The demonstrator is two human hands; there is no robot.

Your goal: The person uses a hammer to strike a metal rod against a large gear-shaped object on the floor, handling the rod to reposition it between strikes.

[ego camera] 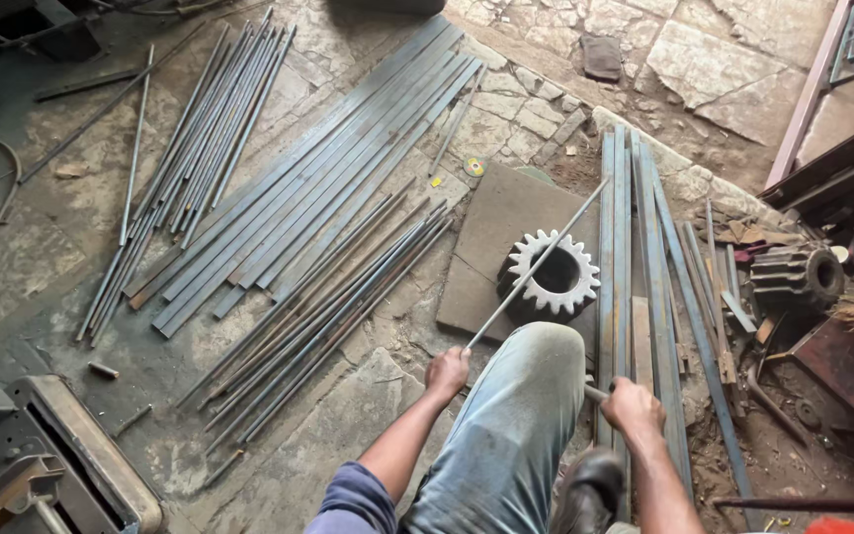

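We find the left hand [447, 373] clamped on a thin rod [538, 265] laid across the gear [550, 281] — the right hand [633, 405] fisted on a tool handle [597, 393] — work mid-course, floor rods [318, 316] untouched.

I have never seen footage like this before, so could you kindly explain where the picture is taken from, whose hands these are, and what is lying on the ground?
There is no machine here: a person works with two bare hands, and the single picture comes from a camera on that person's head, looking down.

The left hand grips the near end of a thin metal rod, which slants up across a pale toothed gear wheel lying on a flat slab. The right hand is closed around a short handle; what is on its far end is hidden behind the person's raised knee.

On the stone floor lie bundles of flat steel strips and thinner round rods. More long bars lie right of the gear, beside a second, darker gear and scrap.
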